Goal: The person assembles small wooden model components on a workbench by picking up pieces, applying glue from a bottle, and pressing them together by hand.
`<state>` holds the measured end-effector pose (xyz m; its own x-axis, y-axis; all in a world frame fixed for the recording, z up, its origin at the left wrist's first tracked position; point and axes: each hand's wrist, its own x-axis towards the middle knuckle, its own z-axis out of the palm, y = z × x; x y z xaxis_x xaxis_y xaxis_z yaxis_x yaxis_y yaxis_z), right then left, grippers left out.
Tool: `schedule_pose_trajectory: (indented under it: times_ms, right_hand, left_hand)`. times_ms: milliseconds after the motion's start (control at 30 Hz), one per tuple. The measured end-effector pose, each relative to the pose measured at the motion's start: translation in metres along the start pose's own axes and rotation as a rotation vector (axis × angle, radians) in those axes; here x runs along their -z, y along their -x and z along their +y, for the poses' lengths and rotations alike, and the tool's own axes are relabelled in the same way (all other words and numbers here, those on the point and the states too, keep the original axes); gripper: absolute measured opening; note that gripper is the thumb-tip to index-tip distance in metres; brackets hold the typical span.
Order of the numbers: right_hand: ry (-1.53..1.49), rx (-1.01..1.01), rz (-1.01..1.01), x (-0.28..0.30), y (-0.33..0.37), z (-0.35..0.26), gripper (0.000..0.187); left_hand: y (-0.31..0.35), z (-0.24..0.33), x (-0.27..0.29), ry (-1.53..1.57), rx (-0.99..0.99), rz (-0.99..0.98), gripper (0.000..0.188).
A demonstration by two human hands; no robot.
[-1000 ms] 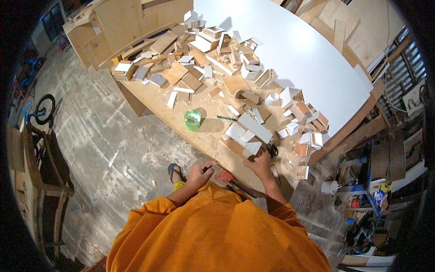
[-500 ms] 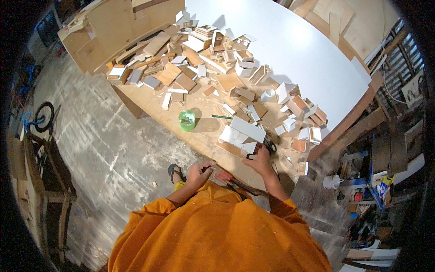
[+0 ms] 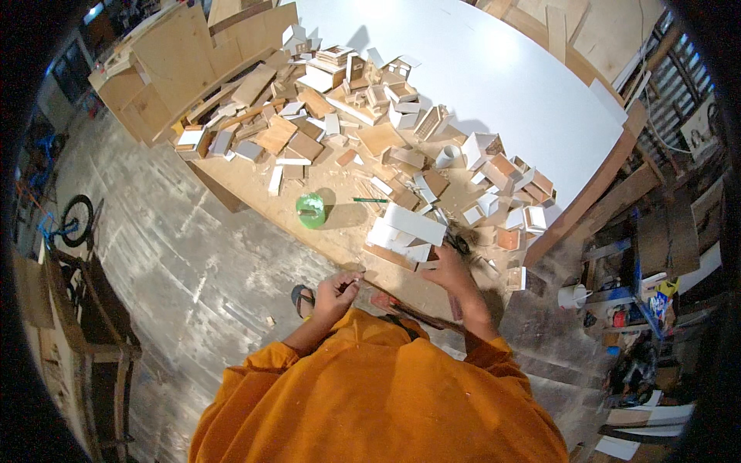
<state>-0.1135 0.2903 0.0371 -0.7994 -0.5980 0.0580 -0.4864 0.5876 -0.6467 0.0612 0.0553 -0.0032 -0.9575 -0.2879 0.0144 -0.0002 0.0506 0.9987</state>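
Observation:
My left hand (image 3: 337, 297) is held by the table's front edge, thumb and fingers pinched together. A tiny pale bit shows at the fingertips, too small to name. My right hand (image 3: 451, 274) reaches over the table to the right end of a small white-topped wooden piece (image 3: 409, 226). Its thumb stands apart from the fingers, close against that piece's corner; the fingertips are partly hidden. Black loops like scissor handles (image 3: 461, 244) lie just beyond this hand. A green pencil-like stick (image 3: 370, 201) rests behind the white-topped piece.
A green tub (image 3: 311, 211) stands near the front edge, left of the piece. Wood offcuts and small box-like models (image 3: 309, 116) heap the table's far side, beside a white board (image 3: 525, 100). A white cup (image 3: 447, 157) stands among them. Something red (image 3: 384, 301) lies below the edge.
The view has shifted slightly, so the table's contents sit a little further left. My right hand has turned a little at the piece's corner; my left hand keeps its pinch.

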Motion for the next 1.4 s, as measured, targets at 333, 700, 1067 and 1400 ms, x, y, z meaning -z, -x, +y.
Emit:
schedule_pose_trajectory:
  times_ms: [333,700,1067,1400]
  right_hand:
    - [-0.213,0.106,0.324,0.084,-0.022,-0.072,0.023]
    - [-0.018,0.282,0.270,0.057,-0.033,-0.099,0.017]
    - [-0.051,0.294,0.250,0.055,-0.035,-0.095,0.015]
    - [-0.029,0.314,0.288,0.056,-0.035,-0.096,0.015]
  left_hand:
    - [-0.064,0.084,0.012,-0.110,-0.056,0.158,0.019]
    - [-0.114,0.091,-0.008,-0.057,-0.038,-0.015,0.021]
    - [-0.111,0.100,-0.015,0.094,0.008,-0.049,0.021]
    - [-0.112,0.093,-0.017,0.111,-0.004,-0.043,0.018]
